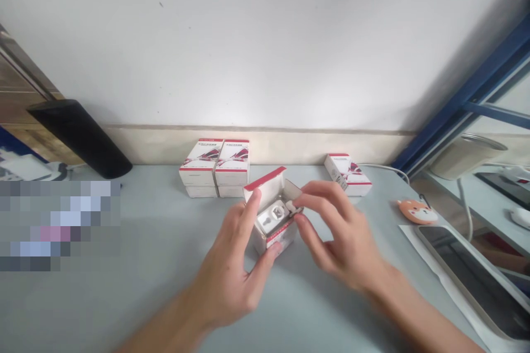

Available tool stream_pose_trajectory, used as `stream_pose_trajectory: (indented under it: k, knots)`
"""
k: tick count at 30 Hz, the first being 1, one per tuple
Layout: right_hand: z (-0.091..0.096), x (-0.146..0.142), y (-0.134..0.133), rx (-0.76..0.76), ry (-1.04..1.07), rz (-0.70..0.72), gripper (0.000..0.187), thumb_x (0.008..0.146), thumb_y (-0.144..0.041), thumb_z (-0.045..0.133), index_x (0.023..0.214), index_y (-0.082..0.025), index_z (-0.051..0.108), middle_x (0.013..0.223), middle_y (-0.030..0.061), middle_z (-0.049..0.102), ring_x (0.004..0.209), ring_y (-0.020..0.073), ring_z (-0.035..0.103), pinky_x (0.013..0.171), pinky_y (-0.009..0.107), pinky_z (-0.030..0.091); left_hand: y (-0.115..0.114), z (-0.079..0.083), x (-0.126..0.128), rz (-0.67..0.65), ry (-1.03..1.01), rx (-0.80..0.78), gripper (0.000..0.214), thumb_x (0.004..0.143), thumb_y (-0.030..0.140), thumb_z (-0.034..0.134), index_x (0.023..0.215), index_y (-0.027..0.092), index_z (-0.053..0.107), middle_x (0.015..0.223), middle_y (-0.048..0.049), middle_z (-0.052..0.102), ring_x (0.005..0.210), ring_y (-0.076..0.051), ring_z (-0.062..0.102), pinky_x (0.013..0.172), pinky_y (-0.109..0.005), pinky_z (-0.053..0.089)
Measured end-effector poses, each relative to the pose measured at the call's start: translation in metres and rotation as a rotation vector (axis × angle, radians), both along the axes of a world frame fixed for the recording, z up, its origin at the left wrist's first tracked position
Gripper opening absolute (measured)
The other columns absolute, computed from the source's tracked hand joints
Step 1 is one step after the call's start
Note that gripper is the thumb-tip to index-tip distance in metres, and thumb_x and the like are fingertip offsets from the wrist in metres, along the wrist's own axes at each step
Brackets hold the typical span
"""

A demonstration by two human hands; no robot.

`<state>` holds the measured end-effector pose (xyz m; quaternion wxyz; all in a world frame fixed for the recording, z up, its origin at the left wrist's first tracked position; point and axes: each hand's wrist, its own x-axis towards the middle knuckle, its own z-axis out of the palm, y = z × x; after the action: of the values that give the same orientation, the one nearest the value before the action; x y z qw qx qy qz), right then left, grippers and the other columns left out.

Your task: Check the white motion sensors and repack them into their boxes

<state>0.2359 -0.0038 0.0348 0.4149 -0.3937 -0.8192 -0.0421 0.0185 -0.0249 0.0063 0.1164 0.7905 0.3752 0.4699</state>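
Note:
A small white-and-red cardboard box (271, 240) stands on the table in front of me with its lid raised at the back. Inside it are a white part with a round lens-like piece (277, 211) and other pieces too small to name. My left hand (232, 259) grips the box from the left, with fingers along its left side and the thumb on its front. At the right rim, the index finger and thumb of my right hand (339, 231) are closed on the box's side flap (298, 210). A small white piece (290, 206) shows beside those fingertips.
Behind the box, closed boxes (201, 155) of the same print stand stacked in two columns. Another printed box (348, 174) is at the back right. A phone (472, 276), an orange animal-face case (417, 212) and a cable lie rightward. A black cylinder (80, 135) leans at left.

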Motion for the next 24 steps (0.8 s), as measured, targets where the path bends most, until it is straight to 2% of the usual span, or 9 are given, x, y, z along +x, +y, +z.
stream_pose_trajectory:
  k: [3,5,9,13,16,19,24]
  knots:
    - [0.0010,0.0020,-0.0008,-0.006,-0.174,-0.077,0.021,0.104,-0.034,0.056,0.121,-0.027,0.064,0.127,0.0120,0.061,0.091,0.0219,0.068,0.072,0.036,0.057,0.0006,-0.0017,-0.0005,-0.003,0.007,0.041,0.087,0.095,0.011,0.061,0.168,0.029,0.018,0.131,-0.0150,0.061,0.117,-0.030,0.062,0.091,-0.047,0.060]
    - [0.0025,0.0031,-0.0010,-0.031,-0.216,-0.079,0.024,0.105,-0.037,0.053,0.123,-0.027,0.065,0.129,0.0121,0.061,0.091,0.0220,0.068,0.074,0.037,0.058,0.0011,-0.0030,-0.0012,-0.011,0.003,0.040,0.086,0.095,0.011,0.062,0.168,0.028,0.020,0.134,-0.0158,0.060,0.120,-0.030,0.062,0.091,-0.046,0.060]
    - [0.0048,0.0040,-0.0003,-0.068,-0.239,-0.065,0.028,0.107,-0.038,0.050,0.130,-0.029,0.064,0.131,0.0115,0.059,0.090,0.0201,0.069,0.078,0.038,0.059,0.0018,-0.0040,-0.0018,0.000,-0.025,0.008,0.083,0.095,0.011,0.062,0.166,0.028,0.022,0.142,-0.0166,0.056,0.127,-0.031,0.060,0.096,-0.047,0.059]
    - [0.0046,0.0036,0.0002,-0.045,-0.206,-0.063,0.033,0.107,-0.035,0.050,0.138,-0.028,0.058,0.131,0.0124,0.059,0.090,0.0197,0.069,0.072,0.034,0.058,0.0016,-0.0037,-0.0013,-0.002,-0.045,-0.003,0.082,0.095,0.011,0.063,0.165,0.028,0.023,0.146,-0.0166,0.053,0.131,-0.031,0.058,0.101,-0.047,0.057]
    - [0.0049,0.0043,-0.0012,0.034,-0.155,-0.064,0.026,0.105,-0.033,0.053,0.128,-0.023,0.060,0.124,0.0127,0.060,0.085,0.0187,0.067,0.064,0.031,0.054,0.0016,-0.0041,-0.0014,-0.002,-0.036,0.003,0.083,0.094,0.010,0.063,0.165,0.027,0.023,0.146,-0.0157,0.054,0.132,-0.030,0.058,0.102,-0.045,0.057]
    - [0.0063,0.0054,-0.0028,0.070,-0.199,-0.059,0.018,0.104,-0.031,0.056,0.117,-0.024,0.064,0.119,0.0112,0.061,0.081,0.0177,0.064,0.066,0.032,0.053,0.0020,-0.0052,-0.0022,-0.006,-0.032,0.000,0.083,0.094,0.010,0.064,0.165,0.026,0.023,0.146,-0.0152,0.053,0.132,-0.028,0.057,0.103,-0.042,0.055]
    - [0.0066,0.0046,-0.0021,0.013,-0.250,-0.108,0.029,0.106,-0.036,0.052,0.131,-0.028,0.064,0.125,0.0108,0.060,0.084,0.0187,0.066,0.069,0.033,0.054,0.0018,-0.0053,-0.0036,-0.031,-0.029,0.002,0.083,0.095,0.010,0.063,0.165,0.026,0.023,0.147,-0.0151,0.052,0.133,-0.029,0.055,0.100,-0.041,0.055]
